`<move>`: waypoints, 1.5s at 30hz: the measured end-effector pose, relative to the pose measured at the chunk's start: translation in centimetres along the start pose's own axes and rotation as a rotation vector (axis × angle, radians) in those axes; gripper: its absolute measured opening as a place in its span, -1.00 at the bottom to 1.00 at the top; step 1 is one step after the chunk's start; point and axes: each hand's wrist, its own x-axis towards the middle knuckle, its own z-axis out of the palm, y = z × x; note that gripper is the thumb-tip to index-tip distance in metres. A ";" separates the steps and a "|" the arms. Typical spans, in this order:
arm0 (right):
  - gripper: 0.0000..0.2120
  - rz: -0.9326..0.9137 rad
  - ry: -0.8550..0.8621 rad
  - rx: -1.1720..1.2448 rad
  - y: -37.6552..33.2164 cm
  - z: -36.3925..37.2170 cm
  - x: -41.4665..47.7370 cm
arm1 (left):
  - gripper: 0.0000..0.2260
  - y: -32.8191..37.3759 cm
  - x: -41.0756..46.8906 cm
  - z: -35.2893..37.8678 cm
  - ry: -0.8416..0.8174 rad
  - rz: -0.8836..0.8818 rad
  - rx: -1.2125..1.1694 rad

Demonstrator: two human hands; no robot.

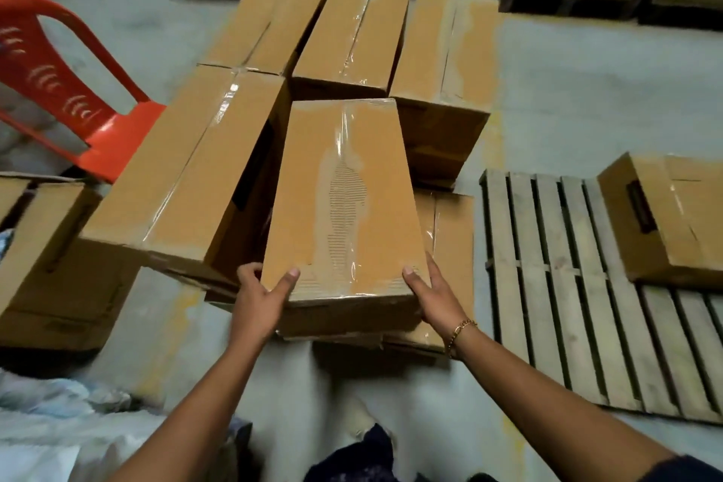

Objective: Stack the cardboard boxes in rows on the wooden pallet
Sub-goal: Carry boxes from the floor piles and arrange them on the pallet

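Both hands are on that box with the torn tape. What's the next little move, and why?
Probably lift the held box clear of the pile and swing it right: the left hand and right hand grip its near corners, and the wooden pallet there carries only a lone box.

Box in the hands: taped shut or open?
Shut. The box has flat flaps, and clear tape runs along its top seam; the surface layer is torn mid-top, baring corrugation, but no gap shows.
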 end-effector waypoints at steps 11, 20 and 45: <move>-0.34 -0.051 0.025 -0.063 7.0 -14.5 -9.7 | -0.20 1.5 -16.3 9.7 -0.053 0.134 0.010; -0.38 0.032 0.262 0.078 18.3 -32.1 -21.8 | -0.07 5.8 -29.2 24.9 -0.256 0.313 0.064; -0.32 0.258 0.331 0.196 31.2 -66.7 -12.0 | -0.38 21.9 -31.8 62.0 -0.494 0.288 0.171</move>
